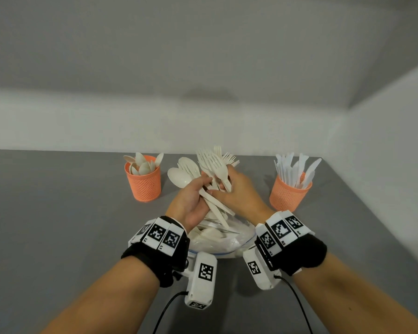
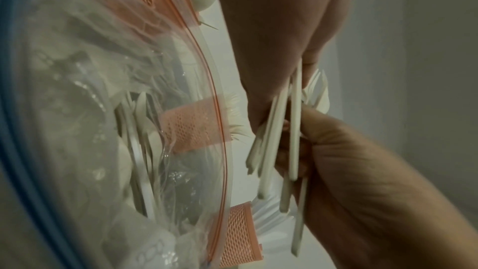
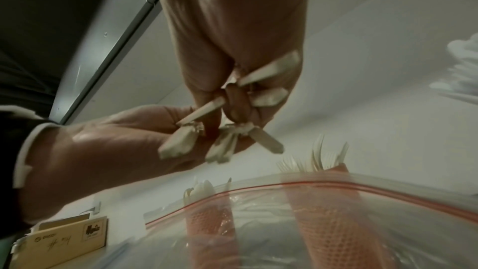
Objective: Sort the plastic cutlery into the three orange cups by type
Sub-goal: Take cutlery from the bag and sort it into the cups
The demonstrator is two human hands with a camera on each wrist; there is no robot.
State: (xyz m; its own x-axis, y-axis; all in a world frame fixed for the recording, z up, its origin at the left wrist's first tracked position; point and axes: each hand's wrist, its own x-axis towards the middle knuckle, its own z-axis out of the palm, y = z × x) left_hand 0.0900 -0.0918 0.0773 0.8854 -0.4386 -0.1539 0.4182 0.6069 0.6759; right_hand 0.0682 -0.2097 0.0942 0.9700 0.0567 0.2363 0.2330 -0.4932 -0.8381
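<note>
Far left on the grey surface (image 1: 58,213), an orange mesh cup (image 1: 143,182) is standing upright, holding spoons bowl-up.

Left hand (image 1: 191,201) is hovering above the zip bag (image 1: 225,239), grip closing around a bunch of spoons (image 1: 184,174), bowls fanning up and left, handles running down through the palm. The left wrist view is showing the handle ends (image 2: 274,140) sticking out below the curled fingers (image 2: 336,150).

Centre: a second orange cup is sitting behind the hands, mostly hidden; fork tines (image 1: 229,157) are showing above it. The clear bag is lying on the surface just beneath both hands, more white cutlery inside.

Right hand (image 1: 237,189) is touching the left, grip pinching a cluster of forks (image 1: 211,162), tines pointing up. Which handles belong to which hand is hard to tell where the two bundles are crossing.

Far right: a third orange cup (image 1: 287,196) is standing upright, holding knives (image 1: 297,169), well apart from the hands.
</note>
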